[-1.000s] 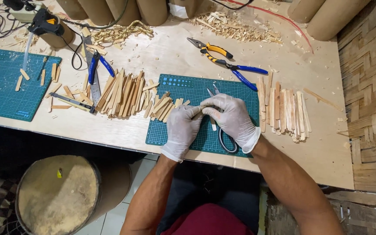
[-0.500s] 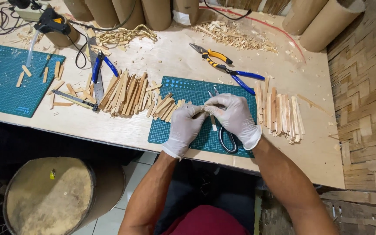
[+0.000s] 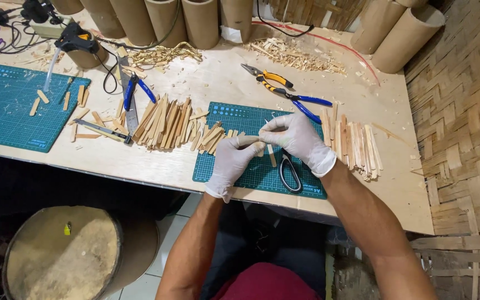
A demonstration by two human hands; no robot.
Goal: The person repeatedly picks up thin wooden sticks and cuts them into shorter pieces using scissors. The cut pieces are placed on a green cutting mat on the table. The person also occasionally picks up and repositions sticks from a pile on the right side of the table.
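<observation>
Both my hands wear white gloves and meet over a green cutting mat [image 3: 226,114]. My left hand [image 3: 233,161] and my right hand [image 3: 296,139] pinch the two ends of one short wooden stick [image 3: 253,139], held level just above the mat. Another stick [image 3: 271,155] lies on the mat under my hands. Black-handled scissors [image 3: 290,173] rest on the mat below my right hand. A pile of wooden sticks [image 3: 168,119] lies left of the mat, and a row of longer sticks [image 3: 356,144] lies to its right.
Blue-handled pliers [image 3: 306,103] and orange-handled pliers [image 3: 268,78] lie behind the mat. A second green mat [image 3: 12,114] with a few sticks, a saw blade [image 3: 129,97], a glue gun [image 3: 73,41], cardboard tubes [image 3: 201,19] and wood shavings [image 3: 295,55] fill the table. A round drum [image 3: 62,255] stands below.
My hands stay together on the stick above the mat, and my head has shifted so the table sits a little lower in view.
</observation>
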